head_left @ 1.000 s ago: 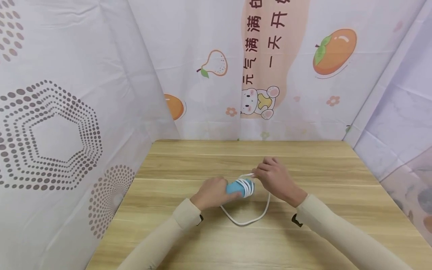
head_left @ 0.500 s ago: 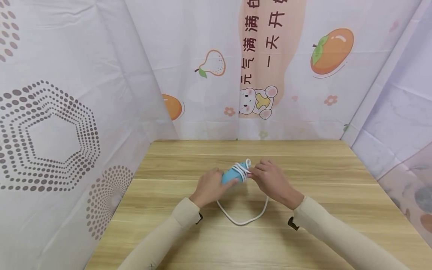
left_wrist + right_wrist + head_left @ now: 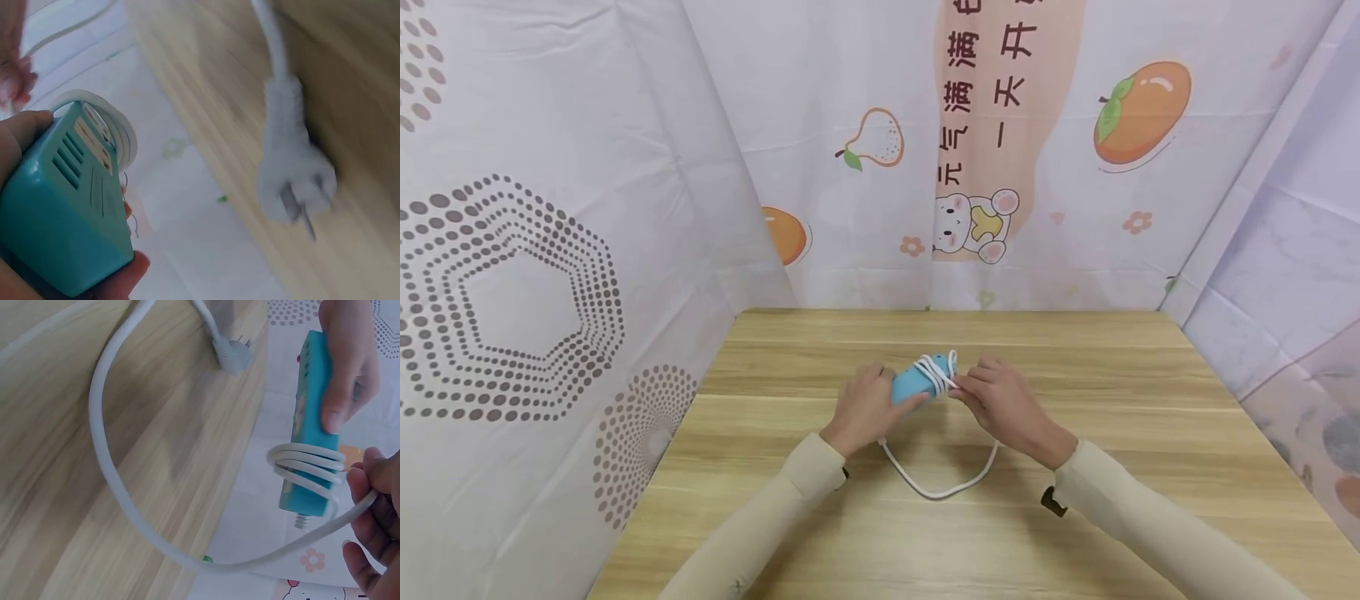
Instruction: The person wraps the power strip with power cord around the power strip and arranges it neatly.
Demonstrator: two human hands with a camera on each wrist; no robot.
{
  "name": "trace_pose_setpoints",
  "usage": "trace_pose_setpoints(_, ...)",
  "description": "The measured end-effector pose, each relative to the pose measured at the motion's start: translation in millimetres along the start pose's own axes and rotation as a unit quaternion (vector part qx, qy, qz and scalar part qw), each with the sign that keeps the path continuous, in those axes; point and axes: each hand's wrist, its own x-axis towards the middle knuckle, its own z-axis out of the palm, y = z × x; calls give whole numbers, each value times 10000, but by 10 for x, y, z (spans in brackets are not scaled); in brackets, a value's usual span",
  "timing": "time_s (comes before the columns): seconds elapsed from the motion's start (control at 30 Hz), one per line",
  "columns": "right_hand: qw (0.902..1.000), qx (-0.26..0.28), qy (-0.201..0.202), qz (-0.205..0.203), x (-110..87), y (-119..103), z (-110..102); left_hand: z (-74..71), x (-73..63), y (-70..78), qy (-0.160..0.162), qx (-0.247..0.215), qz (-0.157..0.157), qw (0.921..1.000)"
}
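In the head view my left hand (image 3: pixel 863 408) grips a blue power strip (image 3: pixel 910 387), its thumb lying along the near side. Several turns of white cord (image 3: pixel 306 464) are wound round the end away from that hand. My right hand (image 3: pixel 1006 410) pinches the cord close to these turns, and a slack loop hangs toward me. The left wrist view shows slots and outlet holes on the power strip (image 3: pixel 75 187), held between thumb and fingers. A white plug (image 3: pixel 294 165) with metal prongs lies at the cord's free end. My left palm is mostly hidden.
A wood-grain table (image 3: pixel 1075 533) lies beneath both hands. White printed curtains (image 3: pixel 820 75) rise behind it and at both sides. Dark wrist straps (image 3: pixel 1054 501) show under the cuffs.
The power strip has tilted, its wrapped end swinging up and away from me. My right hand has brought the cord across to the strip's near side; over the last half second little moves.
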Motion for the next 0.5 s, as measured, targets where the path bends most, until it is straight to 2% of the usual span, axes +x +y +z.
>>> trace_pose_setpoints(0.07, 9999, 72, 72, -13, 17, -6, -20, 7, -1, 4, 193, 458, 197, 9986)
trace_pose_setpoints(0.17, 9996, 203, 217, -27, 53, -17, -57, 28, -10, 11, 495, 1029, 565, 9919)
trace_pose_setpoints(0.23, 9992, 270, 300, -5, 75, -26, -76, 51, -17, 13, 669, 1350, 864, 9848)
trace_pose_setpoints(0.37, 9989, 313, 344, -106, 89, -48, -77, 96, -37, 19, 950, 1936, 1451, 9656)
trace_pose_setpoints(0.43, 9987, 316, 336, -206, 79, -61, -60, 111, -45, 20, 1056, 2032, 1547, 9611)
trace_pose_setpoints(0.5, 9985, 351, 303, -283, 65, -77, -43, 103, -48, 27, 1133, 1998, 1460, 9623)
